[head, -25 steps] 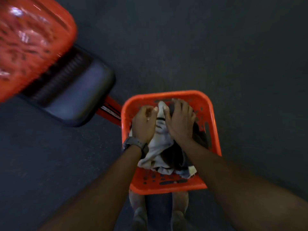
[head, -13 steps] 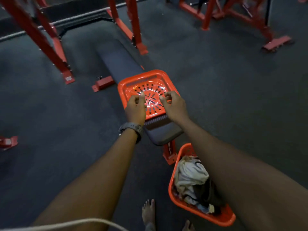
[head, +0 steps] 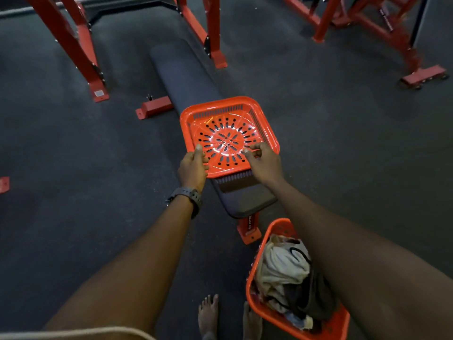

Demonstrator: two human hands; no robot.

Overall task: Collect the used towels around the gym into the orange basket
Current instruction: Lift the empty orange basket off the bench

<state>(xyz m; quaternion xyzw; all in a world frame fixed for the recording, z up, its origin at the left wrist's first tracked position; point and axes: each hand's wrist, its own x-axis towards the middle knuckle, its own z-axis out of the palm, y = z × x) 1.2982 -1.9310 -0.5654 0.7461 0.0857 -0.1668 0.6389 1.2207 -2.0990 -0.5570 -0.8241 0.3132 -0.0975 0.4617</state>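
Observation:
An empty orange basket (head: 229,133) with a perforated bottom sits on the near end of a dark padded bench (head: 186,77). My left hand (head: 193,166) grips its near left rim, thumb inside. My right hand (head: 264,160) holds the near right rim with curled fingers. A second orange basket (head: 269,312) stands on the floor at the lower right, partly hidden by my right forearm. It holds a heap of used towels (head: 282,268), white and dark ones.
Red rack legs (head: 83,52) stand on the dark floor at the far left, and more red frames (head: 382,28) at the far right. The bench's red foot (head: 250,229) is beside the floor basket. My bare feet (head: 208,312) are at the bottom edge.
Both hands left the towels in the floor basket and rose to the empty basket on the bench, where they now hold its near rim. The view lifted toward the bench.

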